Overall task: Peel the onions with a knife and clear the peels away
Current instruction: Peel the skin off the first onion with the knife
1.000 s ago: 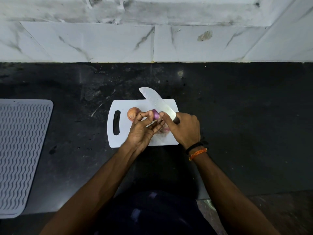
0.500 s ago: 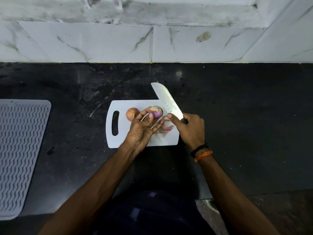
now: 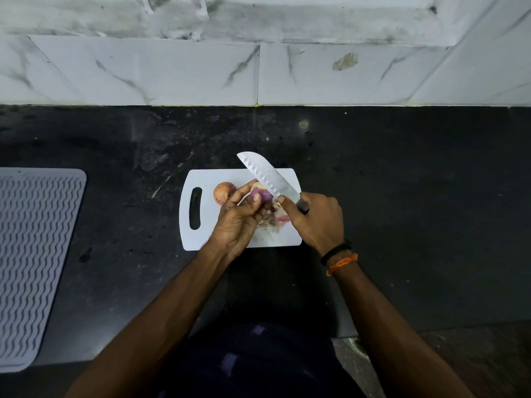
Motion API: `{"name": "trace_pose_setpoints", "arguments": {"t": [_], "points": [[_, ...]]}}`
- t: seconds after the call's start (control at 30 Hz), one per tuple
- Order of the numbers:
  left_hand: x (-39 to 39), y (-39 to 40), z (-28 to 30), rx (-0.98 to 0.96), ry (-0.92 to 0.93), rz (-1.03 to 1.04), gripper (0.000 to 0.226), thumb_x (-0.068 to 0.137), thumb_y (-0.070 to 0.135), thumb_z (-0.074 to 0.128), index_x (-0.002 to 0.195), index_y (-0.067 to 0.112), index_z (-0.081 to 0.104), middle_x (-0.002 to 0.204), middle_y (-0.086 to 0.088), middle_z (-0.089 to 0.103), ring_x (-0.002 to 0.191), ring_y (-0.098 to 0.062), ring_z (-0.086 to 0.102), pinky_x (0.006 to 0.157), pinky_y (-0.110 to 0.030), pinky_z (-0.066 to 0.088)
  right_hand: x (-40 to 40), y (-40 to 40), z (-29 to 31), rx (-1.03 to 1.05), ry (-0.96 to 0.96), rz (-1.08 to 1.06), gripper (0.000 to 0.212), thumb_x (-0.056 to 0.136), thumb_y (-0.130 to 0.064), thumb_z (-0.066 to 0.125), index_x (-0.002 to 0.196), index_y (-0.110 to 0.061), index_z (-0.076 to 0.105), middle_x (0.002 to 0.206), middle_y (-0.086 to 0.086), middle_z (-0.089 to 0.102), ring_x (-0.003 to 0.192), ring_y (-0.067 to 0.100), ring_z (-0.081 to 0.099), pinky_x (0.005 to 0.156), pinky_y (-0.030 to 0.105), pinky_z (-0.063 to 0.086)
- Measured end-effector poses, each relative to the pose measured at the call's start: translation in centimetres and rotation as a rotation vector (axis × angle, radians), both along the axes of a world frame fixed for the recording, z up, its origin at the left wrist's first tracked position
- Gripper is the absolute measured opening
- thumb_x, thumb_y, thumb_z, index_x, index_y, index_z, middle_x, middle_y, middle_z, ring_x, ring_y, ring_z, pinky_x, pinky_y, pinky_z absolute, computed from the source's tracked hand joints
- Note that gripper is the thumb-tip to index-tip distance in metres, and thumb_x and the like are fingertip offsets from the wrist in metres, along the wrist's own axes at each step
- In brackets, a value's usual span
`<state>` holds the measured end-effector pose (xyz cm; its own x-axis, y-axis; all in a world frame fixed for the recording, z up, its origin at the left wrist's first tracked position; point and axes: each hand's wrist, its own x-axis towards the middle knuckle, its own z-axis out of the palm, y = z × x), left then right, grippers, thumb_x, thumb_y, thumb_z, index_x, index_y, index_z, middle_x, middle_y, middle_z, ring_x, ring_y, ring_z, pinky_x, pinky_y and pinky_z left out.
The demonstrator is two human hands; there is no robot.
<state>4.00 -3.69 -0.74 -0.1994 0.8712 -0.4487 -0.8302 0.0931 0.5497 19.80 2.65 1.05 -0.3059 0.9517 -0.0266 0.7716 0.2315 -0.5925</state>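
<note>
Fingers (image 3: pixel 256 197) of the left hand (image 3: pixel 237 222) curl round a half-peeled onion (image 3: pixel 260 193), thumb across its purple flesh, lifting it just above the cutting board (image 3: pixel 207 179). I read that as keeping the bulb free to turn while the blade works. Pale patch at its far end, likely a trimmed tip.

Right hand (image 3: pixel 319 219) wraps the dark handle of the knife (image 3: pixel 268 176), index finger laid forward along the blade's base. Blade slants up and left, its edge against the onion's right side; exact contact point too small to tell. A choked-up grip like this looks chosen for control on a small, round target.

Second onion (image 3: pixel 223 193) sits on the board, skin on, just left of the held one and partly behind the left fingers. Parked within reach, I judge, as next in line.

Peels (image 3: pixel 273 218) lie loose on the board beneath and between the two hands. Working over the board keeps scraps in one spot for clearing.

Board lies on the dark bench (image 3: pixel 402 196), handle slot to the left. Ribbed grey mat (image 3: pixel 34 259) well apart at the far left edge.

My estimate: first onion mid-peel, second untouched, clearing not yet begun. Main risk I see is the blade sitting close to the left thumb.
</note>
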Motion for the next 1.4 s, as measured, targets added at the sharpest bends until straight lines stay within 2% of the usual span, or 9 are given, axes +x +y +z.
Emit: {"name": "trace_pose_setpoints", "arguments": {"t": [0.1,0.33,0.5,0.7,0.93,1.07,1.17,1.33,1.4], "points": [[-0.2,0.0,-0.2,0.009,0.046,0.007,0.041,0.094,-0.008,0.055,0.135,-0.008,0.053,0.12,-0.02,0.068,0.107,-0.027,0.069,0.092,-0.034,0.057,0.1,0.2,-0.2,-0.013,-0.006,0.011,0.067,0.084,-0.077,0.043,0.071,-0.015,0.067,0.061,-0.001,0.065,0.054,0.013,0.06,0.056,0.035,0.053],[-0.2,0.0,-0.6,0.001,0.078,0.016,0.044,0.087,-0.011,0.061,0.13,-0.008,0.055,0.116,-0.018,0.069,0.105,-0.027,0.069,0.095,-0.035,0.057,-0.3,-0.1,-0.3,0.034,0.019,0.018,0.059,0.09,-0.065,0.053,0.061,-0.014,0.057,0.052,-0.001,0.056,0.046,0.014,0.052,0.048,0.028,0.041],[-0.3,-0.2,-0.7,-0.017,0.135,-0.002,0.032,0.08,-0.008,0.066,0.11,0.003,0.068,0.105,-0.014,0.073,0.099,-0.027,0.071,0.093,-0.04,0.058,-0.2,-0.2,-0.1,0.03,0.01,0.043,0.058,0.091,-0.062,0.057,0.061,-0.012,0.057,0.052,-0.002,0.054,0.048,0.014,0.052,0.051,0.029,0.043],[0.1,-0.4,-0.3,-0.018,0.199,-0.072,0.04,0.077,-0.005,0.07,0.116,-0.007,0.062,0.104,-0.015,0.072,0.099,-0.03,0.072,0.091,-0.046,0.059,-1.2,-0.4,1.0,0.074,-0.067,-0.031,0.059,0.083,-0.074,0.055,0.05,-0.029,0.036,0.045,-0.014,0.037,0.045,0.005,0.041,0.052,0.024,0.031],[-0.2,-0.3,-0.6,-0.015,0.224,-0.01,0.018,0.076,0.0,0.074,0.09,0.01,0.076,0.096,-0.01,0.076,0.094,-0.026,0.074,0.095,-0.049,0.057,-0.9,0.0,0.4,-0.023,0.055,0.054,0.066,0.077,-0.08,0.047,0.05,-0.02,0.049,0.045,-0.009,0.044,0.043,0.009,0.044,0.049,0.022,0.033],[-0.1,0.1,-0.4,-0.005,0.101,-0.003,0.041,0.075,0.012,0.084,0.107,-0.004,0.064,0.116,-0.023,0.067,0.115,-0.041,0.064,0.098,-0.05,0.054,-0.4,0.0,-0.1,-0.119,0.263,-0.025,0.084,0.076,-0.084,0.053,0.058,-0.003,0.063,0.051,0.005,0.06,0.048,0.019,0.056,0.05,0.038,0.047],[0.1,0.1,-0.1,-0.049,0.005,-0.002,0.031,0.086,0.014,0.07,0.111,-0.003,0.062,0.123,-0.024,0.064,0.122,-0.041,0.061,0.098,-0.046,0.055,-0.2,0.3,0.0,-0.154,0.288,-0.064,0.076,0.081,-0.074,0.062,0.057,-0.002,0.062,0.052,0.009,0.061,0.053,0.031,0.059,0.054,0.046,0.05],[0.3,0.3,0.9,-0.135,-0.026,0.016,0.013,0.096,0.004,0.056,0.097,0.0,0.069,0.098,-0.013,0.075,0.09,-0.021,0.075,0.088,-0.036,0.06,0.3,-0.5,0.9,-0.245,0.34,0.0,0.069,0.08,-0.066,0.068,0.052,-0.004,0.058,0.046,0.001,0.057,0.046,0.023,0.054,0.053,0.045,0.047],[0.2,0.4,0.8,-0.141,-0.042,0.041,0.027,0.098,0.004,0.054,0.082,0.006,0.076,0.093,-0.012,0.076,0.086,-0.021,0.076,0.089,-0.035,0.06,0.4,-0.8,0.9,-0.274,0.378,-0.018,0.066,0.08,-0.062,0.071,0.049,-0.007,0.056,0.043,-0.004,0.053,0.044,0.015,0.049,0.051,0.042,0.043]]}}
